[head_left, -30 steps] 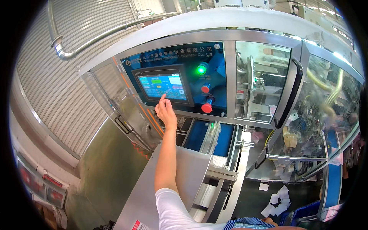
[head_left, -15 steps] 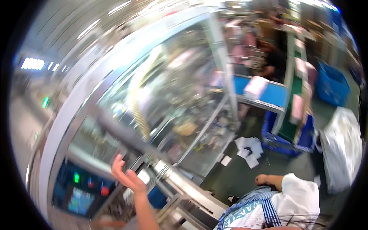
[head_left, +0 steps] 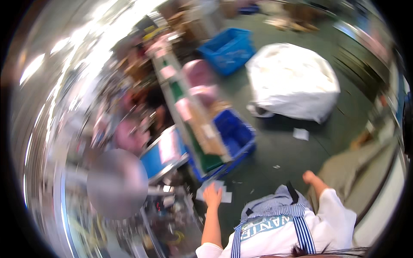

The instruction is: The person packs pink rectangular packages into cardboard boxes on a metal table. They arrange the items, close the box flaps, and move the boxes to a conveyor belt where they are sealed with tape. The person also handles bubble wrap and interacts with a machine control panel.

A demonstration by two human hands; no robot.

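Off the control panel now, my left hand (head_left: 212,194) hangs low, fingers loosely spread, empty, over white paper scraps (head_left: 217,192) on the floor; right hand (head_left: 309,176) blurred, grip unclear.

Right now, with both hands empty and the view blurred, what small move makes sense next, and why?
Probably hold steady before reaching. The left hand hangs open above scraps of paper on the floor, the right hand touches nothing, and the conveyor is smeared by motion.
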